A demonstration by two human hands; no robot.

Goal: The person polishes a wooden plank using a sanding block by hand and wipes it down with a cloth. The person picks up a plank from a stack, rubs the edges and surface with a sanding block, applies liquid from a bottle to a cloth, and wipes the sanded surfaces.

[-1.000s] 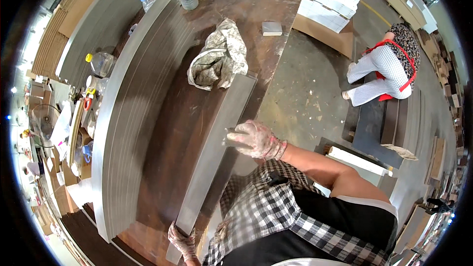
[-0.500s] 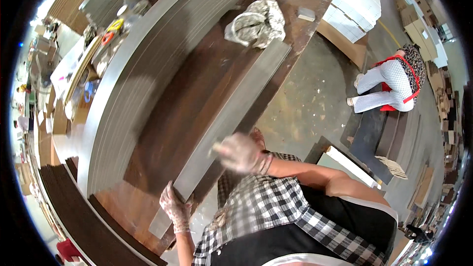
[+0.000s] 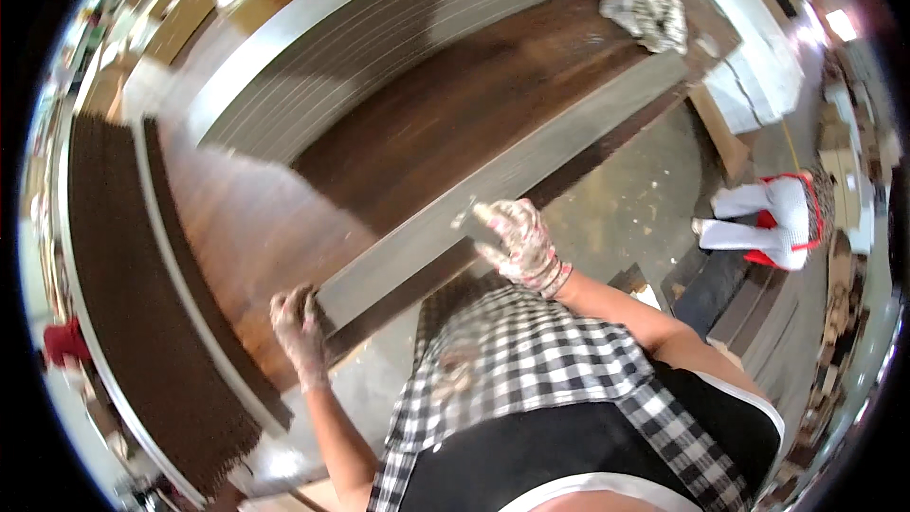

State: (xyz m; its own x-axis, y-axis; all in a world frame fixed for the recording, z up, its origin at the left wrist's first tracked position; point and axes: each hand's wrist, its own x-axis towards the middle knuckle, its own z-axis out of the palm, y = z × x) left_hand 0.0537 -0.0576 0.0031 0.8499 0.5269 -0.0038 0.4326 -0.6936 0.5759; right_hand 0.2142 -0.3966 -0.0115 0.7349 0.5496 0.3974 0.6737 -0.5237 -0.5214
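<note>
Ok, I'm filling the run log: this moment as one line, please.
left hand: at left end of grey board | right hand: partly over it | crumpled cloth: by right end

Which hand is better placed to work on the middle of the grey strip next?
Probably the right: the right hand is by the near long edge, around mid-length of the grey strip. The left hand is at the strip's left end, farther from its middle.

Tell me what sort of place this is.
Probably a workshop or factory floor for board or panel work: a brown worktable carries a long grey strip and a thick stack of grey boards, and another person with red straps bends near other long boards.
</note>
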